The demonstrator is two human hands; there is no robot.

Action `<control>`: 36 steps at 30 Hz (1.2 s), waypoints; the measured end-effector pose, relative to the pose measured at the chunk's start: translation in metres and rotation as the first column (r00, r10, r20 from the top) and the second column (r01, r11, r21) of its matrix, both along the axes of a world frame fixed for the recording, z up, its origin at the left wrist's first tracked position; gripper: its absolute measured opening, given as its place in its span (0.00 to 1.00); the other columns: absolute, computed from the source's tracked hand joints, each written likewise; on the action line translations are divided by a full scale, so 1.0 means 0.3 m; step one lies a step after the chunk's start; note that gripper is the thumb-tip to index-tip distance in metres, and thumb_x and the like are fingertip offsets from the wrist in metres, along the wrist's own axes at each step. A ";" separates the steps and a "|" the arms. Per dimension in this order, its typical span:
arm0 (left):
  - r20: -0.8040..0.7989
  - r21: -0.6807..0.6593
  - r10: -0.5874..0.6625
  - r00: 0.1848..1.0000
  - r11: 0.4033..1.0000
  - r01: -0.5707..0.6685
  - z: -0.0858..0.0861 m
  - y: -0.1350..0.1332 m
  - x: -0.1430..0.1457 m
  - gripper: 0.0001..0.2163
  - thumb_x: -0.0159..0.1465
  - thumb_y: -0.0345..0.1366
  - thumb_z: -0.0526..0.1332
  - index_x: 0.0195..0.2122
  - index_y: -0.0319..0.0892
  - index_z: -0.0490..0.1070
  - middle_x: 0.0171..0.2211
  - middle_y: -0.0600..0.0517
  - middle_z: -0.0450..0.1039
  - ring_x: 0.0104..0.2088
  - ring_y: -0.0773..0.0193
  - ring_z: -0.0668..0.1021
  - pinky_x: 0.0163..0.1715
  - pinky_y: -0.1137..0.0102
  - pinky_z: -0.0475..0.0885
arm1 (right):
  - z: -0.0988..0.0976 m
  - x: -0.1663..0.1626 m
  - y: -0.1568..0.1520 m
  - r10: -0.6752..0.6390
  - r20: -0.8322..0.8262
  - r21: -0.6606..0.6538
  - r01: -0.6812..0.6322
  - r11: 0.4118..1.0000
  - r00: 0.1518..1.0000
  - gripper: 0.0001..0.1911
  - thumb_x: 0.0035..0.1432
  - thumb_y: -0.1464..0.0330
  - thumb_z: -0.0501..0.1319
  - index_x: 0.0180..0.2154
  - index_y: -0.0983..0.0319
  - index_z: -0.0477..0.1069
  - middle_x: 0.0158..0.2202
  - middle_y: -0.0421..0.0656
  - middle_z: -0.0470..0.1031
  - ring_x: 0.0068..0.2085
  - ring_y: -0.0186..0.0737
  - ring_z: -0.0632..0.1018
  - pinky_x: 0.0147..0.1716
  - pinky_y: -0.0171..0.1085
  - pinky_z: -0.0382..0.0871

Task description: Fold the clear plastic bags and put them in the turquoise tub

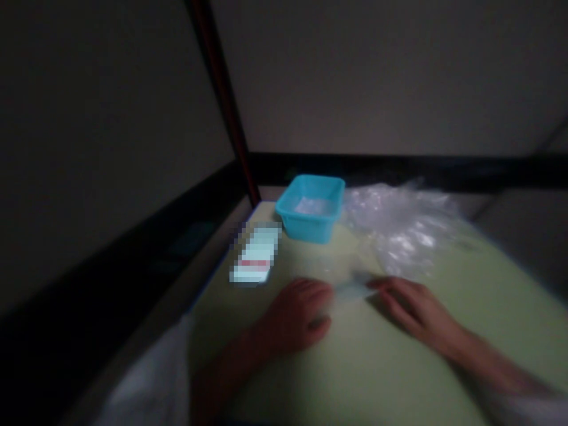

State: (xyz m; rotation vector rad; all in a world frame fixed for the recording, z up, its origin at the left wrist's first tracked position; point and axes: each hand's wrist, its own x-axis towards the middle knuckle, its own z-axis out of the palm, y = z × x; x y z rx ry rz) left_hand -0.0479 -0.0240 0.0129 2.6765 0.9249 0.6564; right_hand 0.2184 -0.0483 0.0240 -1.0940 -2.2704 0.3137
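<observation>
A clear, flat plastic piece [350, 291], perhaps a small bag, lies between my hands on the pale green tabletop [350, 378]; blur hides its exact kind. My left hand [299, 316] is at its left end, palm down, with the fingers bent over the edge and the thumb held apart from them. At the right end, the fingertips and thumb of my right hand [412, 307] come close together on the plastic, in what looks like a pinch. Beyond my hands stands a turquoise plastic basket [308, 229] with some whitish, see-through material [313, 206] inside.
A heap of crumpled clear plastic [399, 222] lies right of the basket. Left of it is a pixelated, bright phone-like screen [257, 254], near the table's left edge. Pale walls with a dark band [399, 168] and a dark red post [222, 83] rise behind the table.
</observation>
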 end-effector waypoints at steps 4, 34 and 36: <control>0.111 -0.125 0.098 0.989 0.989 -0.084 -0.001 0.009 -0.003 0.12 0.61 0.31 0.53 0.43 0.40 0.73 0.42 0.48 0.77 0.43 0.60 0.77 0.46 0.65 0.69 | 0.013 -0.003 0.002 -0.165 -0.179 -0.076 0.154 0.985 0.970 0.09 0.65 0.66 0.51 0.37 0.61 0.68 0.30 0.41 0.75 0.28 0.35 0.75 0.27 0.33 0.69; 0.378 -0.855 0.227 0.898 0.458 0.245 0.035 0.040 -0.013 0.37 0.39 0.27 0.73 0.52 0.43 0.66 0.41 0.49 0.75 0.37 0.60 0.78 0.31 0.71 0.72 | -0.004 -0.037 0.065 -0.495 -0.459 -0.674 0.074 0.735 0.738 0.16 0.47 0.57 0.64 0.25 0.61 0.64 0.18 0.35 0.66 0.19 0.30 0.69 0.17 0.32 0.64; 0.358 -0.866 0.276 0.892 0.454 0.207 0.011 0.044 -0.012 0.36 0.42 0.26 0.70 0.54 0.43 0.61 0.35 0.52 0.75 0.31 0.64 0.77 0.27 0.72 0.71 | -0.016 -0.023 0.060 -0.512 -0.475 -0.705 0.039 0.708 0.716 0.15 0.47 0.58 0.65 0.30 0.61 0.63 0.19 0.34 0.68 0.19 0.32 0.71 0.18 0.33 0.66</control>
